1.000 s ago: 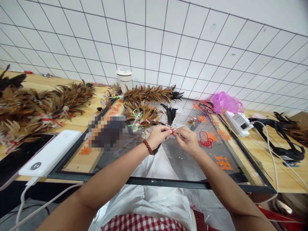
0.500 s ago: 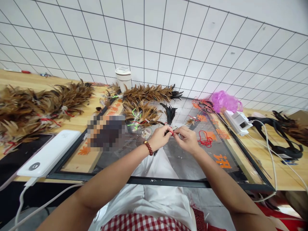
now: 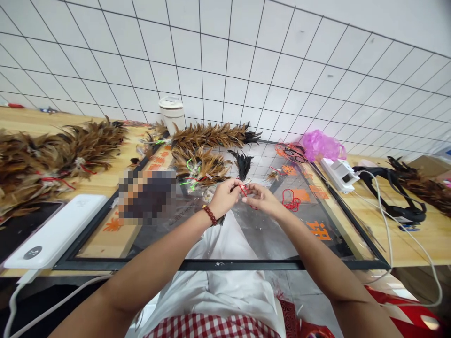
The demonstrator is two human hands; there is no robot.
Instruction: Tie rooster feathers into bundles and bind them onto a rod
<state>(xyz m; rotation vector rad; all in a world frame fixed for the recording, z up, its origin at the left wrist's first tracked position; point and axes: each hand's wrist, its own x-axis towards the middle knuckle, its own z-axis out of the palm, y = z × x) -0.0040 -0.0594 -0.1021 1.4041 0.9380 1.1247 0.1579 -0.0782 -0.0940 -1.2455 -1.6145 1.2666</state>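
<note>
My left hand (image 3: 225, 196), with a beaded bracelet on its wrist, is closed in a pinch at the base of a small tuft of black feathers (image 3: 243, 164). Feather tips also show below that hand. Red string (image 3: 243, 189) runs between my two hands, over the glass. Close beside it on the right, my right hand (image 3: 265, 199) has its thumb and fingers bent around the string; the exact grip is partly hidden. A loose coil of red string (image 3: 291, 201) lies to the right of this hand. Beyond my left hand rests a brown feather bundle (image 3: 200, 169) with green and red ties.
A black-framed glass panel (image 3: 225, 265) covers the table's middle. Behind are a long feather strip (image 3: 207, 135), a lidded white cup (image 3: 171, 115) and a pink plastic bag (image 3: 322, 145). A white power bank (image 3: 56, 232) is at left; a white power strip (image 3: 336, 174) and black strap (image 3: 391, 192) at right.
The view has shifted slightly, so things appear further left. My right fingers have changed their hold at the red string, and more string shows between the hands.
</note>
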